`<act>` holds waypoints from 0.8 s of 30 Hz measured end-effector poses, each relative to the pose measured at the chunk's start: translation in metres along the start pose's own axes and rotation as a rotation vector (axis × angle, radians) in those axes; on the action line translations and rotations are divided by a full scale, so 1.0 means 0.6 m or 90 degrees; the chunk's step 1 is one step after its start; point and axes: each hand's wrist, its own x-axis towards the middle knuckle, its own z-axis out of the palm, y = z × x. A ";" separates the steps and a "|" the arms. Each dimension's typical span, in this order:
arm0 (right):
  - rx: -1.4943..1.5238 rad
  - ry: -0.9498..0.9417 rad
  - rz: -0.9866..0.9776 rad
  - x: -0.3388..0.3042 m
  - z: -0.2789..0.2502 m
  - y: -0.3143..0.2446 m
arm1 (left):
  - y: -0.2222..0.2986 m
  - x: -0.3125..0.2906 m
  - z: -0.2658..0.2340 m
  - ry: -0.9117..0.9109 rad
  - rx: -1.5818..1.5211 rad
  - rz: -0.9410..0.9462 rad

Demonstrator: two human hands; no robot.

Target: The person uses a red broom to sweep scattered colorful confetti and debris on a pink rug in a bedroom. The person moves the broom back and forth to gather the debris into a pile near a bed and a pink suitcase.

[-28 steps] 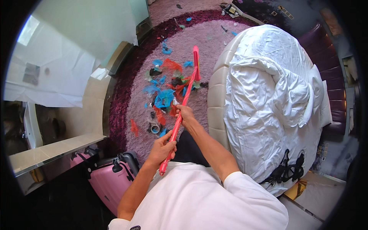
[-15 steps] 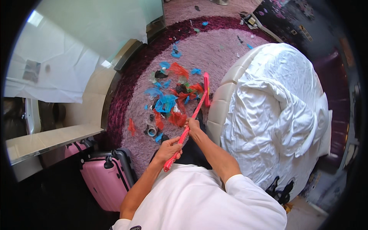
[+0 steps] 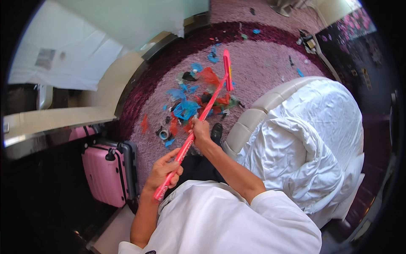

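Note:
A pink-red broom (image 3: pixel 216 92) slants from my lap up toward the far part of the rug. My left hand (image 3: pixel 162 172) is closed around the handle near its lower end. Farther up the same handle, my right hand (image 3: pixel 200 131) is wrapped round it. The broom's narrow pink head (image 3: pixel 228 71) shows at the far end; whether it touches the rug I cannot tell. Beyond and left of the handle lie scattered blue plastic scraps (image 3: pixel 186 109), red plastic scraps (image 3: pixel 209 76) and dark bits. A roll of tape (image 3: pixel 164 134) rests among them.
On the right stands a rounded pale padded bed (image 3: pixel 241 125) with a rumpled white sheet (image 3: pixel 292 148). A pink suitcase (image 3: pixel 104 174) stands at left, below a beige ledge (image 3: pixel 63 118). The pink rug (image 3: pixel 262 55) has a dark purple band. My dark shoe (image 3: pixel 216 133) is near the litter.
Both hands have moved left and the broom's head has shifted farther away from me, off the bed's side. The whole view has also turned, with the bed now lower.

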 end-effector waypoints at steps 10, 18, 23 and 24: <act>-0.286 -0.203 0.180 -0.180 0.097 0.131 | -0.078 -0.063 -0.110 0.026 -0.368 0.090; -0.492 -0.515 0.230 -0.245 0.088 0.193 | -0.143 -0.123 -0.176 0.286 -0.322 0.206; -0.651 -0.690 0.106 -0.283 0.077 0.157 | -0.175 -0.106 -0.209 0.399 -0.372 0.263; -0.675 -0.750 -0.006 -0.287 0.072 0.149 | -0.175 -0.102 -0.211 0.414 -0.379 0.268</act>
